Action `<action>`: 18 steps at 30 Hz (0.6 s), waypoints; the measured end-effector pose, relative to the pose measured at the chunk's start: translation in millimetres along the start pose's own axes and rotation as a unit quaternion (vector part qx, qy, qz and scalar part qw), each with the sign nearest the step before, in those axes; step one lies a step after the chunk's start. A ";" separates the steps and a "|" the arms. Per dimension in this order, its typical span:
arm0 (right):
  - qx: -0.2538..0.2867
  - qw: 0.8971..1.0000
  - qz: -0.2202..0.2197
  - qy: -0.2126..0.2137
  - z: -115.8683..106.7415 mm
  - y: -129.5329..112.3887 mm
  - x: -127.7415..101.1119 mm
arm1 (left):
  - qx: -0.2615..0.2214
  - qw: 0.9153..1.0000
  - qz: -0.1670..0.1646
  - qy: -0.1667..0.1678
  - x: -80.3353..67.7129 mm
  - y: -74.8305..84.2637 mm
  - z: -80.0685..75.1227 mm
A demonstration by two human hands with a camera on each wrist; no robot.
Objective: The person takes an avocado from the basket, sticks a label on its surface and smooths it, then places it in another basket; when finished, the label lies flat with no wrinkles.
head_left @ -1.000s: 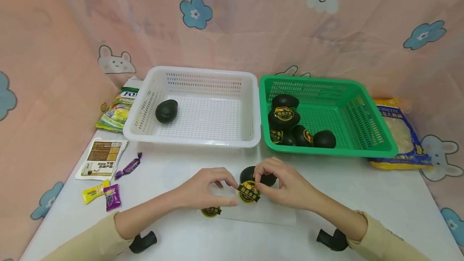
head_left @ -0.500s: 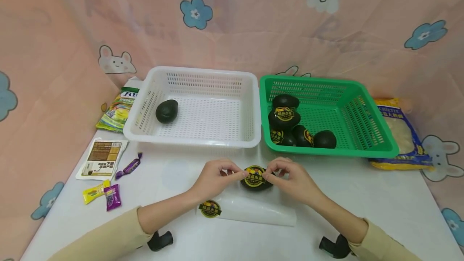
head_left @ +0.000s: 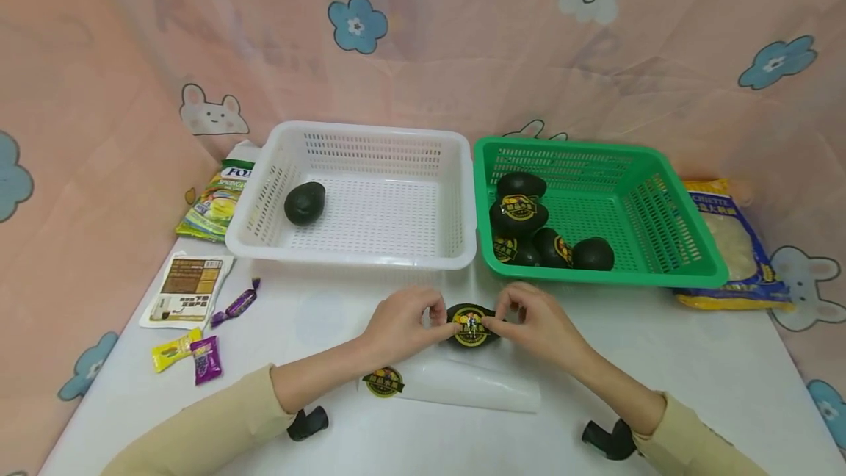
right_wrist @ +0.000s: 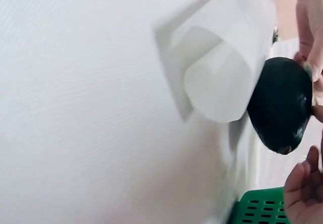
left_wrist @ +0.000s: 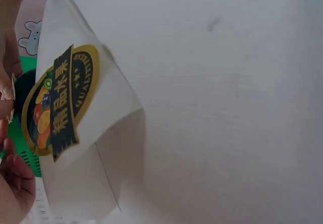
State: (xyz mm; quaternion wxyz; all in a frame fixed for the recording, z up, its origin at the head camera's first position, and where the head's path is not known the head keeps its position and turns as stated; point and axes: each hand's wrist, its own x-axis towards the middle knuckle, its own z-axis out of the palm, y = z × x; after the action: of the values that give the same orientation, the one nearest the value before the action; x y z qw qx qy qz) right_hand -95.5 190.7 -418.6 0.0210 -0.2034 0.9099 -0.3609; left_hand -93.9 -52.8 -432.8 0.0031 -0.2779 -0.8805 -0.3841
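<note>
Avocado (head_left: pixel 471 325) sits on the white counter (head_left: pixel 661 358) in the head view, just in front of the gap between the two baskets, with a round black-and-yellow sticker (head_left: pixel 471 323) on its top. The left hand (head_left: pixel 403 325) and the right hand (head_left: pixel 535 322) meet over it from either side, fingertips curled in and pinching at the sticker's edges. Just nearer the person lies a white backing sheet (head_left: pixel 463 386), partly curled, carrying one more sticker (head_left: pixel 384 381) at its left end. Behind, a white basket (head_left: pixel 370 255) holds a single bare avocado (head_left: pixel 304 203), and a green basket (head_left: pixel 661 270) holds several stickered avocados (head_left: pixel 522 215). Snack packets (head_left: pixel 214 204) and wrapped candies (head_left: pixel 192 351) lie at the left; a yellow-and-blue bag (head_left: pixel 734 248) lies right of the green basket.

The left wrist view shows the backing sheet (left_wrist: pixel 91 148) close up with its sticker (left_wrist: pixel 63 103), and fingertips at the left edge; the grip itself cannot be made out here.

The right wrist view shows the curled end of the sheet (right_wrist: pixel 222 77) just beside the dark avocado (right_wrist: pixel 280 108), with fingers (right_wrist: pixel 308 27) touching the fruit's top.
</note>
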 end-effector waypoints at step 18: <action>0.003 0.991 -0.132 0.008 7.1 10.3 -0.7 | 0.069 0.991 0.108 0.030 5.3 -4.8 9.3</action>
State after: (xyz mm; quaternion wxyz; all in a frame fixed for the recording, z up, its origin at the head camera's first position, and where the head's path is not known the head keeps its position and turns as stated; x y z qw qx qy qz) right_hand -97.1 193.2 -430.8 -0.0337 -0.3186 0.8743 -0.3646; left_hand -98.8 -46.5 -441.4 0.0903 -0.3584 -0.8695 -0.3276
